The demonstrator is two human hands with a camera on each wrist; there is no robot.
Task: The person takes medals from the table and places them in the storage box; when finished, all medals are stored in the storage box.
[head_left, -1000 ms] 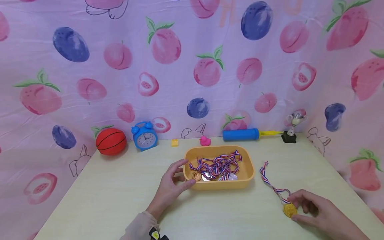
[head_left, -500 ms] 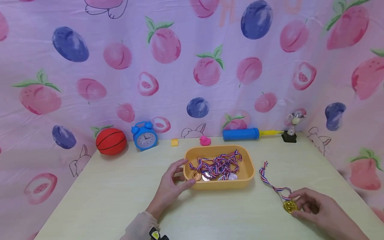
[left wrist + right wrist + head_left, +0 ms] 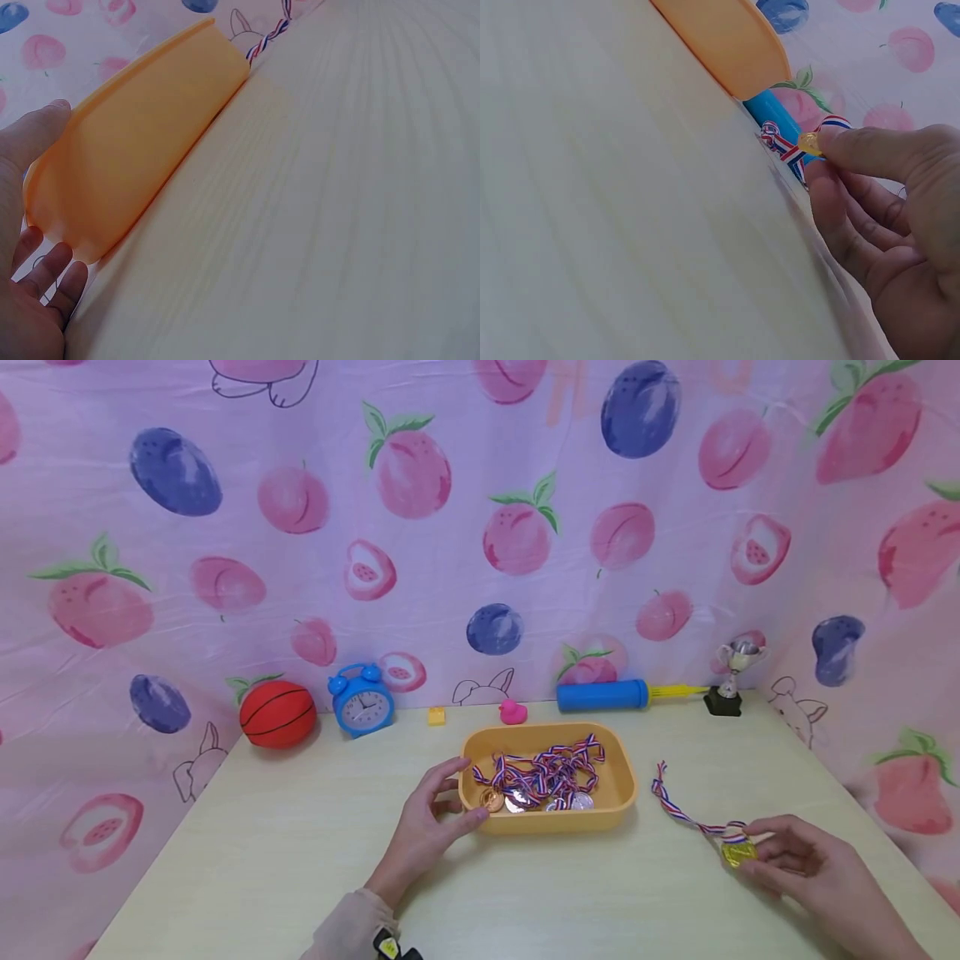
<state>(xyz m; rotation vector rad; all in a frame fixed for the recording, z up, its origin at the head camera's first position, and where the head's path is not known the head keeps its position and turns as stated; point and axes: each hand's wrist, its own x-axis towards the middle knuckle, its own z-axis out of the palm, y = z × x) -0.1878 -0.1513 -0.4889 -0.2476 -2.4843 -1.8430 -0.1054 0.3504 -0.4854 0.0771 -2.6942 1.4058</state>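
At the middle of the table is a yellow-orange plastic bin (image 3: 555, 823). Several medals lie in it, bronze and silver coloured, with their red, white and blue ribbons (image 3: 551, 777) in a tangle. My left hand (image 3: 431, 814) grips the bin's left end, thumb at the near corner and fingers at the end wall (image 3: 135, 142). Off to the right, my right hand (image 3: 813, 872) pinches a gold medal (image 3: 738, 852) by its edge between thumb and fingertips. In the right wrist view the medal (image 3: 809, 143) appears nearly edge-on. Its striped ribbon (image 3: 678, 810) trails away along the table.
Along the back stand a red basketball (image 3: 278, 714), a blue alarm clock (image 3: 363, 703), a small yellow block (image 3: 437, 717), a pink duck (image 3: 513, 712), a blue pump (image 3: 603, 696) and a trophy (image 3: 731, 681). A fruit-print cloth (image 3: 450, 552) hangs behind the table.
My right hand has tilted the gold medal up and moved it slightly away from me and to the right, its ribbon shifting along. The left hand and the bin have not moved.
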